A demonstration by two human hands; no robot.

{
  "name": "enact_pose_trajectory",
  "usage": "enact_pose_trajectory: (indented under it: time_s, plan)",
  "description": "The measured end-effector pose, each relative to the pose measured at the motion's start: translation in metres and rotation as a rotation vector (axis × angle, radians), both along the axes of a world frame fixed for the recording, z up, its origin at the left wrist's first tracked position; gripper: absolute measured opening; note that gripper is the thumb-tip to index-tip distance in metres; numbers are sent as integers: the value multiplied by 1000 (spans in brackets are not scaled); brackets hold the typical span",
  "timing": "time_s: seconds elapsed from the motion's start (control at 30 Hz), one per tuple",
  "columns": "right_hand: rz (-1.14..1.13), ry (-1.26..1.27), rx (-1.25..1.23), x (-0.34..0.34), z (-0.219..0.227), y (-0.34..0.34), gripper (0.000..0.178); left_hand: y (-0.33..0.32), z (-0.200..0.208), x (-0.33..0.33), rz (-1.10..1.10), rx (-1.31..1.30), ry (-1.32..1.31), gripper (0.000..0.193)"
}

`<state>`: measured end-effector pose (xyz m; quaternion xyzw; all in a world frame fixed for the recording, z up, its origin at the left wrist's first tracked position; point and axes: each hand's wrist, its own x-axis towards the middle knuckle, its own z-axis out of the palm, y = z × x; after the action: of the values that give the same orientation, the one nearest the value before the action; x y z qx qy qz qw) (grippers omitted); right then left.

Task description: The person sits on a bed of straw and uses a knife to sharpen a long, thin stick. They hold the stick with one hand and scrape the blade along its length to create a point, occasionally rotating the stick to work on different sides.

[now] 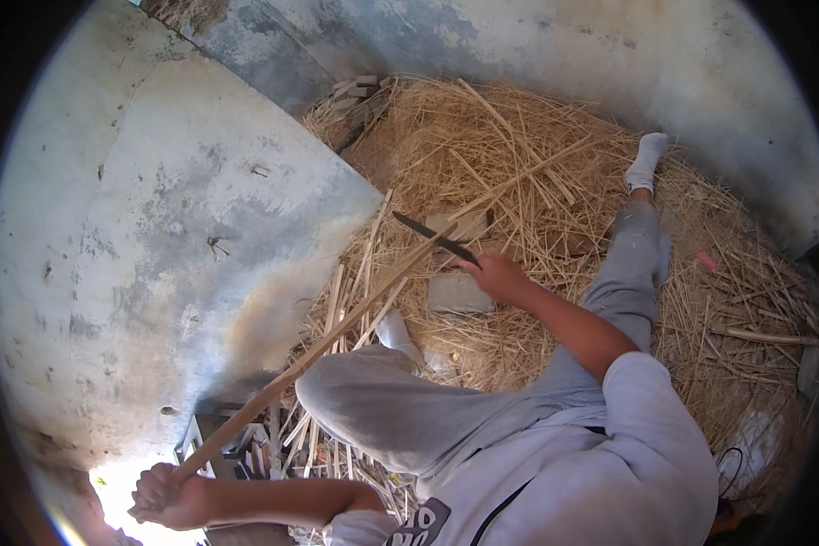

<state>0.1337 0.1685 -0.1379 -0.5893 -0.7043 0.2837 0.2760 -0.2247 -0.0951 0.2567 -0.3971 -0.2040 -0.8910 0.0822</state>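
- The weathered, white-and-grey plastered wall [155, 227] takes up the left of my head view, its near corner pointing in toward the work.
- A broad heap of straw-coloured shavings and thin splints [537, 173] covers the floor in front of the wearer.
- I see the wearer's grey cloth trousers [400, 396], one leg bent on the left, the other stretched out over the heap to a white ankle sock [646, 162].
- The long, flat, pale-brown strip of wood or bamboo [273, 389] runs slantwise from lower left to upper right, passing over the bent knee's outer side and on above the heap.
- A dark, narrow-bladed knife [419, 226] crosses that strip near the middle of my view — I cannot tell whether its edge bites in.
- Just below the crossing sits a grey, rectangular block of stone or brick [460, 293], bits of straw around it.
- The left hand [168, 496], far out at lower left, is closed in a fist around the strip's near end.
- The right hand [499, 276] wraps the knife's handle, fingers curled in — the blade points up and left.
- A small pink scrap [707, 260] lies on the litter at right.
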Motion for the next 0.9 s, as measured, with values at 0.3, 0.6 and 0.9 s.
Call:
enact_pose_trajectory:
  time_s: [0.3, 0.6, 0.9]
  plan:
    - [345, 275, -30, -17, 46, -77, 63, -23, -16, -105, -369, -26, 29, 31]
    - [123, -89, -74, 67, -12, -16, 65, -64, -35, -177, -403, -157, 110, 24]
    - [156, 518, -441, 13, 57, -51, 74, -8, -29, -145, -271, -87, -187, 34]
